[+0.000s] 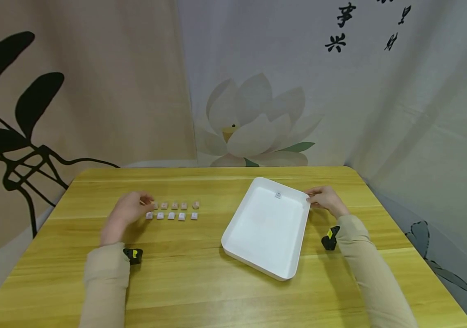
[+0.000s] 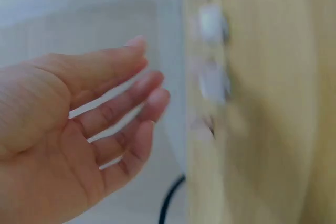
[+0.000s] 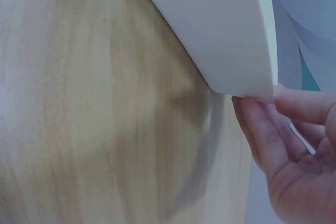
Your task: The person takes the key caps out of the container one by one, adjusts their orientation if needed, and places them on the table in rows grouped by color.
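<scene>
Two rows of small keycaps lie at the table's left middle: a beige back row (image 1: 174,206) and a white front row (image 1: 171,216). My left hand (image 1: 132,207) hovers at the left end of these rows. Its fingers are loosely bent and hold nothing, apart from the blurred keycaps (image 2: 214,83) in the left wrist view. My right hand (image 1: 325,199) grips the far right corner of a white tray (image 1: 264,232). Seen from the right wrist, the thumb is at the rim and fingers are under the tray's corner (image 3: 247,72). One keycap (image 1: 278,195) lies inside, near the tray's far end.
The wooden table (image 1: 167,282) ends at a back edge close behind the tray and rows. A curtain (image 1: 135,91) with printed plants hangs behind it. Each wrist wears a small black camera, on the left (image 1: 133,255) and the right (image 1: 330,238).
</scene>
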### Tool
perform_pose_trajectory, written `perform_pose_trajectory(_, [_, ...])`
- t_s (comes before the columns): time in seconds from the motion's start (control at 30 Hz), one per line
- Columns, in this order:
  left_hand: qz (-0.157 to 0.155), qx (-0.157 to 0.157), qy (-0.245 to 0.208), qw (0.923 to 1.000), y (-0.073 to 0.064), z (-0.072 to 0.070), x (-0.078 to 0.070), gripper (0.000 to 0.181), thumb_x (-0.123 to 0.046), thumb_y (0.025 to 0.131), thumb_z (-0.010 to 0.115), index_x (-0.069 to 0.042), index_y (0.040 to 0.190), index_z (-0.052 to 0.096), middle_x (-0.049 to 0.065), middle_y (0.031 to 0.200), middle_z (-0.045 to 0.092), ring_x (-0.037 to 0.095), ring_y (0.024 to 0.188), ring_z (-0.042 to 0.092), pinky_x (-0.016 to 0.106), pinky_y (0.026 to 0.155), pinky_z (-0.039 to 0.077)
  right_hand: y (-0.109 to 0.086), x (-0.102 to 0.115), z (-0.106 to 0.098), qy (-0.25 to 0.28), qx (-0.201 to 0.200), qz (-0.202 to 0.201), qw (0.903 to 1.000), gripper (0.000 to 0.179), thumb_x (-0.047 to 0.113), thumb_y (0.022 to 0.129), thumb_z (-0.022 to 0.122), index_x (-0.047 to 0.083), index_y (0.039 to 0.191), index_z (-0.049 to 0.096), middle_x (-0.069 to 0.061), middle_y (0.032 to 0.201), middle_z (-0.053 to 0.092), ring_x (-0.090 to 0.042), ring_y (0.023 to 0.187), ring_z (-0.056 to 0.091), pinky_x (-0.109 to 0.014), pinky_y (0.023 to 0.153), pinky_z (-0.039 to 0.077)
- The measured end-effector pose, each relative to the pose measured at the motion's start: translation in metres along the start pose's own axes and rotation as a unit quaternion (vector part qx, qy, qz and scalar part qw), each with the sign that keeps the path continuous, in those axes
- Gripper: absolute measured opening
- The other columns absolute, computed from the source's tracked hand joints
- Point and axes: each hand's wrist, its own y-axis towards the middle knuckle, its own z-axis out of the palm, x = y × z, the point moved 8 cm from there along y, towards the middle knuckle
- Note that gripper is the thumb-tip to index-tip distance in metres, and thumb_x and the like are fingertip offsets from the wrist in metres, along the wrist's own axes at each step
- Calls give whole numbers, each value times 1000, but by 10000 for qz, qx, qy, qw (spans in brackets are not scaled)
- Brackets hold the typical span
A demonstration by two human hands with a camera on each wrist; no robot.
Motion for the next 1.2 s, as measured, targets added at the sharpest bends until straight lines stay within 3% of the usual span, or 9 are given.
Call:
perform_pose_trajectory(0.17, [452, -393, -453, 9972, 12, 7, -42, 30, -19, 96, 57, 1, 117, 62, 21, 111, 66, 35, 102, 62, 47, 86, 51, 2, -4, -2, -2, -33, 16, 10000, 41, 7, 97, 51, -7, 135, 47, -30, 139, 44, -26, 107, 62, -43, 99, 49])
perform_pose_trajectory(0.3, [817, -500, -1195, 9882, 25, 21, -84, 28, -21, 96, 57, -4, 116, 64, 17, 113, 68, 32, 105, 62, 47, 89, 51, 2, -6, -3, 27, -65, 7, 10000, 41, 8, 96, 51, -7, 135, 47, -30, 138, 46, -23, 105, 63, -43, 99, 49])
perform_pose_trajectory(0.47, [1310, -190, -1965, 9715, 46, 51, -145, 25, -20, 95, 58, -6, 115, 65, 14, 113, 69, 28, 105, 63, 42, 90, 52, 2, -6, -3, 40, -115, -23, 9999, 41, 10, 95, 52, -6, 133, 50, -29, 134, 51, -19, 100, 64, -43, 98, 50])
perform_pose_trajectory(0.63, [1675, 179, -2263, 9594, 67, 87, -194, 24, -16, 94, 60, -4, 114, 66, 14, 112, 69, 27, 104, 64, 36, 88, 54, 3, -7, -4, -36, -154, -14, 9999, 40, 13, 96, 53, -5, 132, 51, -28, 131, 53, -13, 93, 64, -44, 97, 50])
perform_pose_trajectory(0.8, [1593, 458, -2475, 9546, 85, 117, -223, 27, -18, 93, 61, -5, 116, 65, 11, 113, 69, 24, 104, 64, 32, 89, 54, 2, -8, -5, -59, -164, 61, 9998, 40, 13, 96, 53, -4, 132, 51, -27, 132, 53, -15, 94, 65, -43, 98, 50])
perform_pose_trajectory(0.93, [1496, 534, -2479, 9557, 98, 133, -240, 27, -18, 93, 61, -7, 117, 65, 9, 111, 69, 23, 102, 65, 30, 87, 54, 3, -7, -5, -29, -165, -69, 9998, 40, 13, 96, 54, -5, 132, 52, -28, 132, 53, -20, 99, 65, -43, 97, 50])
perform_pose_trajectory(1.2, [1254, 532, -2449, 9599, 118, 164, -252, 24, -19, 94, 60, -9, 114, 66, 9, 108, 70, 21, 99, 64, 25, 79, 54, 5, -8, -3, 162, -264, -332, 9990, 39, 13, 97, 54, -6, 131, 52, -28, 134, 52, -17, 100, 63, -43, 98, 50])
